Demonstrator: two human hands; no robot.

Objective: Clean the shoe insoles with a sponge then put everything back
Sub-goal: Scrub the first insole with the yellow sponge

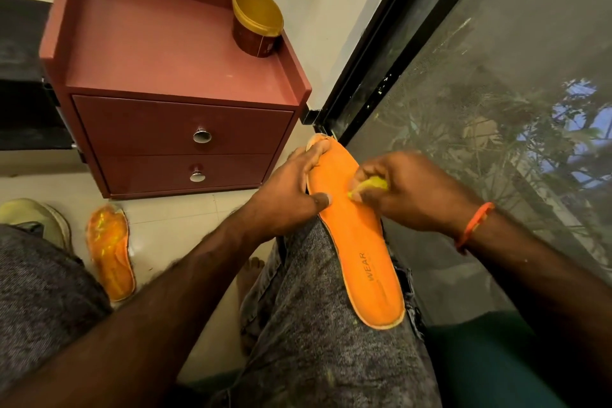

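An orange insole (361, 252) printed "WEAR" lies lengthwise on my right thigh, toe end pointing away. My left hand (291, 189) grips its toe end, thumb pressed on the top face. My right hand (410, 192) is closed on a small yellow sponge (372, 184) and presses it against the insole's upper part. A second orange insole (111, 252) lies on the floor at the left, shiny side up. Beside that one, a pale shoe (36, 219) is partly hidden by my left knee.
A dark red two-drawer cabinet (178, 139) stands ahead, with a gold-lidded tub (256, 23) on its top right corner. A black-framed mesh window (480, 93) runs along the right. My bare foot (250, 275) rests on the pale tiled floor.
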